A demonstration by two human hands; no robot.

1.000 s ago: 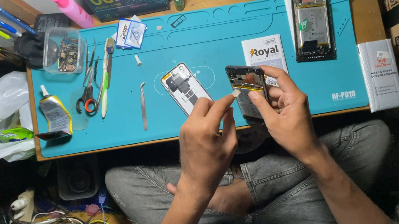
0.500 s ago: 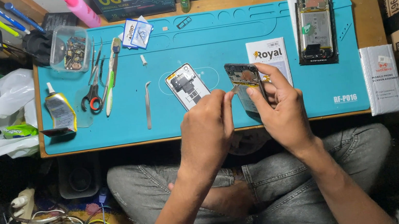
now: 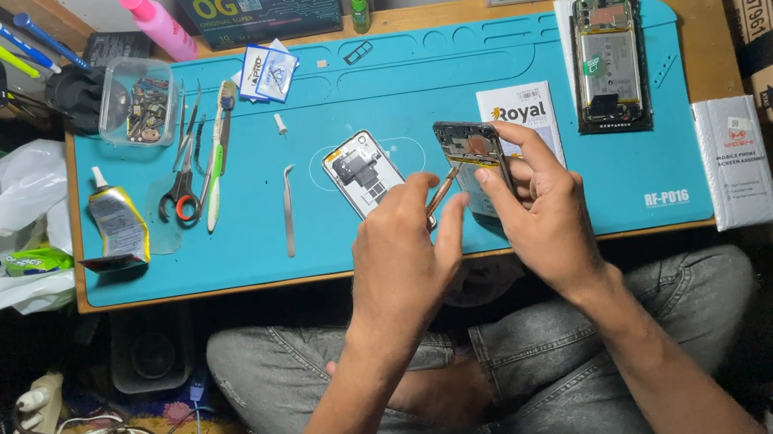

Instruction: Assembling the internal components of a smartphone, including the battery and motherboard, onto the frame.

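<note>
My right hand point(image 3: 547, 214) holds an opened dark phone body point(image 3: 471, 157) tilted above the front of the teal work mat point(image 3: 446, 67). My left hand point(image 3: 404, 255) pinches a thin metal tool point(image 3: 442, 193) whose tip touches the phone body's left edge. A small phone part with a white inner side point(image 3: 362, 172) lies on the mat just left of my hands. A white leaflet point(image 3: 523, 112) lies partly under the held phone.
Tweezers point(image 3: 288, 211), scissors point(image 3: 181, 187), a glue tube point(image 3: 118, 224) and a clear parts box point(image 3: 135, 101) lie on the mat's left. Another opened phone point(image 3: 609, 65) rests at the right, and a white packet point(image 3: 740, 162) beside the mat. Boxes and a pink bottle point(image 3: 158, 22) line the back.
My left hand has shifted slightly, bringing the thin tool against the phone body's left edge. My right hand keeps hold of the phone in about the same place.
</note>
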